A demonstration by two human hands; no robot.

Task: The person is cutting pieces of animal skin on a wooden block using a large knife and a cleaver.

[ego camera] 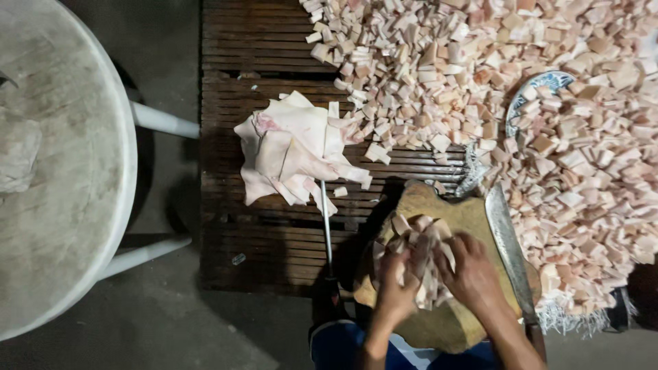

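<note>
Both hands, the left hand (396, 279) and right hand (473, 273), cupped a heap of pale pink cut fat pieces (417, 241) on the round wooden chopping block (439, 322), gathering them; a long steel cleaver (508, 247) lay beside.

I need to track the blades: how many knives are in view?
2. A cleaver lies at the chopping block's right edge; a thin knife lies on the slatted platform left of it. More may hide under cubes.
</note>
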